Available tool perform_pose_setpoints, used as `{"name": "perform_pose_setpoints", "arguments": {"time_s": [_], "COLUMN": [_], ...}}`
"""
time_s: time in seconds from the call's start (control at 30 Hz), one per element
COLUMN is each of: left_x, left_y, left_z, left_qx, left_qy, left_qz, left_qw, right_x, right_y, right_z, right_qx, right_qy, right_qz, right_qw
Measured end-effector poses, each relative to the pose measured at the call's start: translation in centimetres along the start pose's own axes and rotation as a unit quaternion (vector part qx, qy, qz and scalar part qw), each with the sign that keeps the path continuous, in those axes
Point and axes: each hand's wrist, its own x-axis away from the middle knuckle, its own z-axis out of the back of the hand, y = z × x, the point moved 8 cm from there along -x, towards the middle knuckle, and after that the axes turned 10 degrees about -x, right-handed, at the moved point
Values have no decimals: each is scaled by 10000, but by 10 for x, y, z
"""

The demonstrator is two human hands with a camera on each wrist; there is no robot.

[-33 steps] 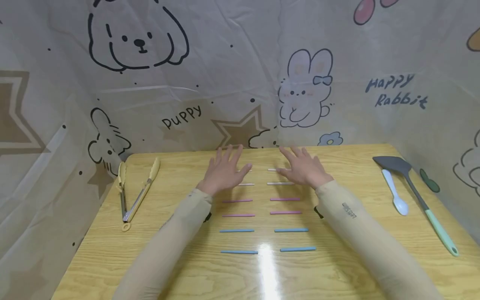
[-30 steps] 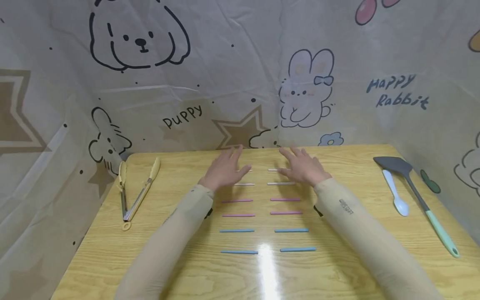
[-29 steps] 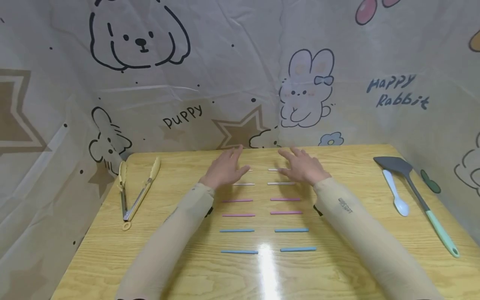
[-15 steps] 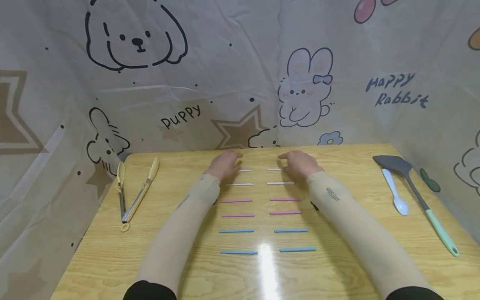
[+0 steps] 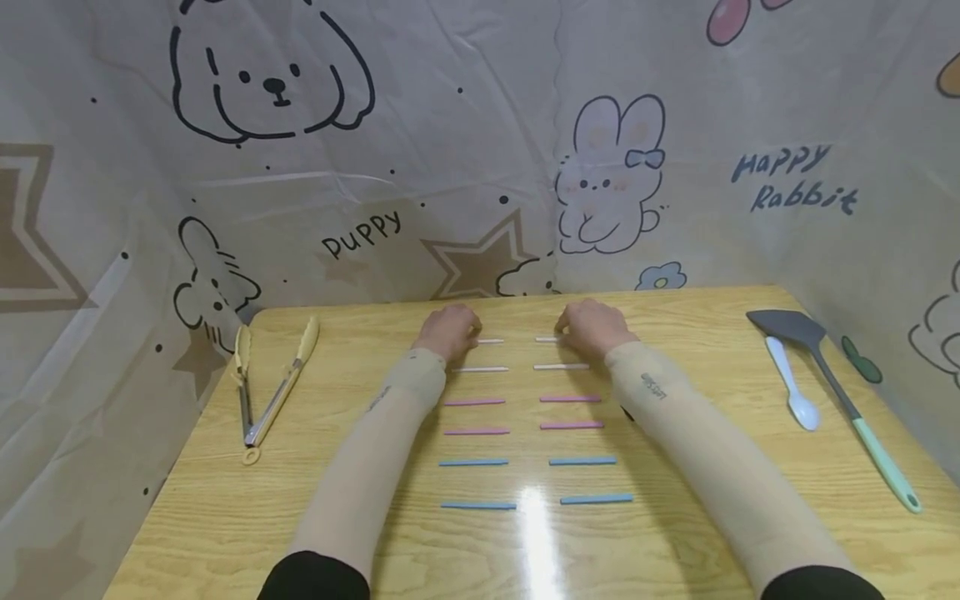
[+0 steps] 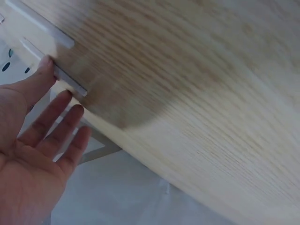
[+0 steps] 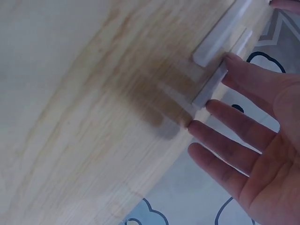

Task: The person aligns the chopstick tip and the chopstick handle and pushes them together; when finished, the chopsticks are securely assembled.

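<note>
Two columns of short, thin sticks lie on the wooden table. At the far end of the left column, my left hand (image 5: 447, 331) pinches a white stick (image 6: 70, 80) between thumb and forefinger, its other fingers extended beyond. Across the gap, my right hand (image 5: 597, 327) holds the matching far white stick (image 7: 208, 89) in the same way. Both sticks appear to lie on the table, partly covered by the hands. Just nearer are another left white stick (image 5: 482, 369) and another right white stick (image 5: 561, 367).
Nearer lie purple sticks (image 5: 570, 399) and blue sticks (image 5: 582, 461) in both columns. Tongs (image 5: 273, 400) lie spread at the left. A light-blue spoon (image 5: 787, 387) and a spatula (image 5: 832, 379) lie at the right. A printed curtain (image 5: 465, 167) stands behind the table's far edge.
Both hands, spread flat above the far white sticks a second ago, have lowered and drawn their fingers in to pinch them. The other sticks and utensils have stayed in place.
</note>
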Motion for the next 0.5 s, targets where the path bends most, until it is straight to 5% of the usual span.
{"name": "perform_pose_setpoints", "arguments": {"time_s": [0.5], "left_x": [-1], "left_y": [5], "left_z": [2], "left_qx": [-130], "left_qy": [488], "left_qz": [-16], "left_qw": [9987], "right_x": [-6], "right_y": [-5], "right_z": [-2], "right_qx": [457], "right_qy": [443], "right_qz": [230], "right_qw": [9977]}}
